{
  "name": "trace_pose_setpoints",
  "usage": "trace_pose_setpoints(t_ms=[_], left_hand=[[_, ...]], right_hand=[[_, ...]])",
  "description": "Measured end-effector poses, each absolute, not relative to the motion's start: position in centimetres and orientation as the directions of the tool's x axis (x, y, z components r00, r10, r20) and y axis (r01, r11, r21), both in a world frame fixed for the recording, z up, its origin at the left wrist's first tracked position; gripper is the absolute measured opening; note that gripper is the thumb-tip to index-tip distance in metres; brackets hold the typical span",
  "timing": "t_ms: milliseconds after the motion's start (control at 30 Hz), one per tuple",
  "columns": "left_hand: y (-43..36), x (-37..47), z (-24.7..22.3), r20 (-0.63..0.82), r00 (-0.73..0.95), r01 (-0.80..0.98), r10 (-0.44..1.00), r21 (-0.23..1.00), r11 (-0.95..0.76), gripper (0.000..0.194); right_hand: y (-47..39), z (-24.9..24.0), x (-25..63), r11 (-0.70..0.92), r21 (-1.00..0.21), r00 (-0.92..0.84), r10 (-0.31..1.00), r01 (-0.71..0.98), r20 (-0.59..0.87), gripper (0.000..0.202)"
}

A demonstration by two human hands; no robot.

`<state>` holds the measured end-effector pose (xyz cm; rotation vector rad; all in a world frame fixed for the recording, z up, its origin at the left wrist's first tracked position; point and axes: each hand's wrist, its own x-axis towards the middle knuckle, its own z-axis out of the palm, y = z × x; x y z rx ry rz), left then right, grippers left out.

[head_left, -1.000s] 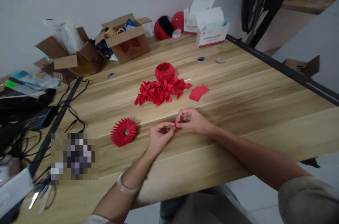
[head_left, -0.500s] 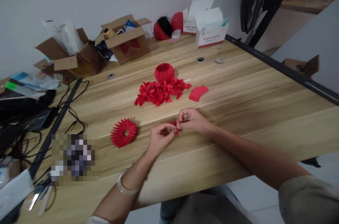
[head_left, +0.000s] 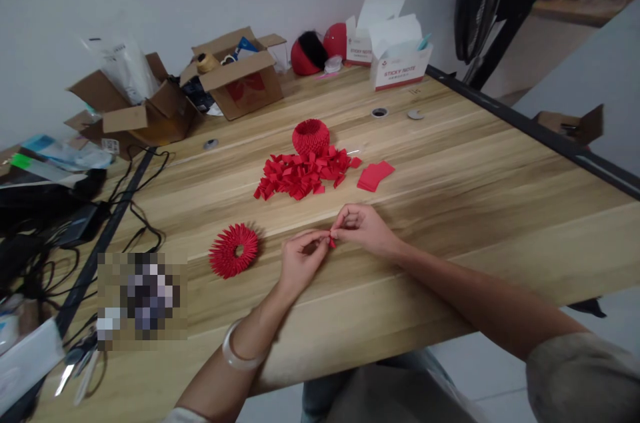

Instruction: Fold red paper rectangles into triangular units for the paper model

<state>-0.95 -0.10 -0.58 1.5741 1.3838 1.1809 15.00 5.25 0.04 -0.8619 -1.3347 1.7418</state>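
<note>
Between my fingertips is a small red paper piece (head_left: 333, 243), mostly covered by the fingers. My left hand (head_left: 304, 259) pinches it from the left, and my right hand (head_left: 364, 229) pinches it from the right, the two hands touching or nearly so. A round, spiky red paper ring (head_left: 233, 251) lies left of my left hand. Beyond the hands is a pile of folded red paper pieces (head_left: 303, 173), with a red paper bowl shape (head_left: 311, 136) right behind it. Flat red paper sheets (head_left: 375, 175) lie to the right of the pile.
Open cardboard boxes (head_left: 245, 86) and white sticky-note boxes (head_left: 400, 69) stand along the wall. Cables and a pair of scissors (head_left: 70, 369) are at the left of the wooden table (head_left: 480, 209). A black fan (head_left: 475, 3) is at the back right.
The red piece has turned or folded between my fingers, and less of it shows. My hands have drawn slightly closer together at the fingertips.
</note>
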Motion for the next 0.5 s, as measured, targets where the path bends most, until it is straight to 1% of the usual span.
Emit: trace_pose_setpoints(t_ms=[100, 200, 500], left_hand=[[-0.07, -1.07, -0.67, 0.164, -0.026, 0.334, 0.986, 0.931, -0.146, 0.017], [-0.1, -0.96, -0.48, 0.135, -0.037, 0.296, 0.99, 0.948, -0.118, 0.016], [-0.18, -0.5, 0.19, 0.063, -0.043, 0.204, 0.997, 0.978, -0.053, 0.014]], right_hand=[[5.51, 0.08, 15.2, -0.243, -0.952, -0.542, 0.833, -0.184, -0.108, 0.027], [5.79, -0.07, 15.38, -0.292, -0.933, -0.569, 0.812, -0.21, -0.126, 0.029], [5.73, -0.42, 15.23, -0.28, -0.938, -0.584, 0.804, -0.203, -0.113, 0.031]])
